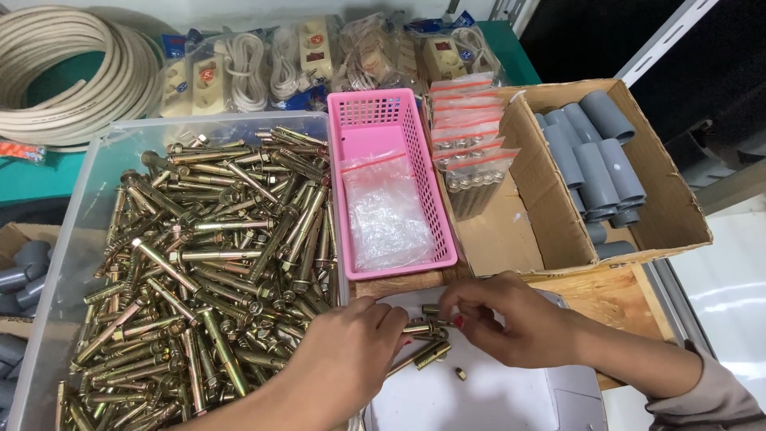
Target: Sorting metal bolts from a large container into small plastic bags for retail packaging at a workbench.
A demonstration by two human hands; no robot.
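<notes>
Crowded hardware bench. Both hands meet over white tray (495,399): left hand (351,359) and right hand (511,319) fingertips pinched on small bundle of brass anchor bolts (423,329), aligned for handling; clear plastic bin of brass bolts (80,239) close at left.

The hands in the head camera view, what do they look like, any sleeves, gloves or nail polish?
Both hands are bare, with no gloves. The right hand has red polish on a fingernail, and its arm ends in a grey-beige long sleeve pushed up past the wrist. The left hand shows no sleeve in view; no rings or watch are visible.
</notes>
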